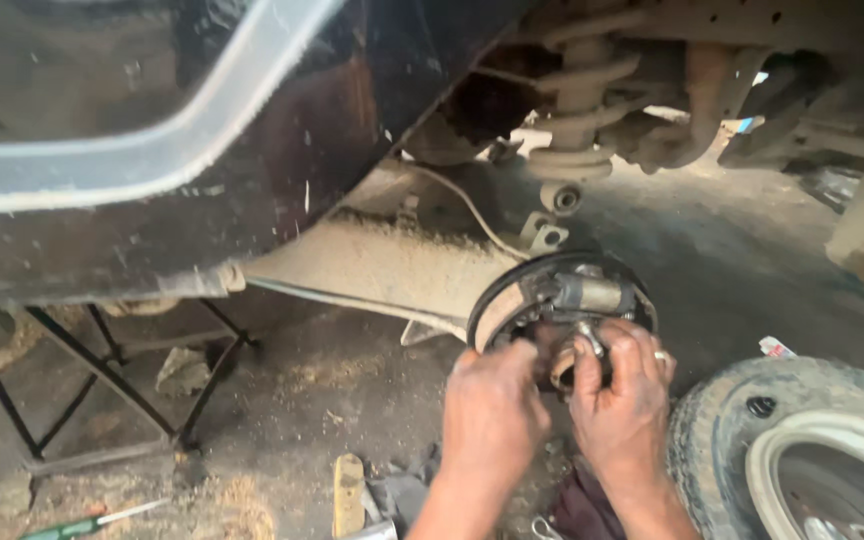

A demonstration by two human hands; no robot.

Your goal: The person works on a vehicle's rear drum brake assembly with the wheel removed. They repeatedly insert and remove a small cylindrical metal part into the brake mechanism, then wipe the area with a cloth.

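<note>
An exposed drum brake assembly (564, 297) with brake shoes and a wheel cylinder sits at the end of a dusty rear axle arm (382, 265). My left hand (492, 410) is curled against the lower left of the brake plate, fingers closed on a part there. My right hand (624, 395) grips a small metal piece, seemingly a spring or pin, at the hub centre (588, 345). Both hands are greasy. What exactly the left fingers hold is hidden.
The dark car body (152, 150) rests on a black metal stand (102, 385). A removed wheel with tyre (802, 450) lies at the lower right. A green-handled screwdriver (82, 523), a wooden-handled tool (349, 495) and rags lie on the dirty floor. A coil spring (577, 100) hangs above.
</note>
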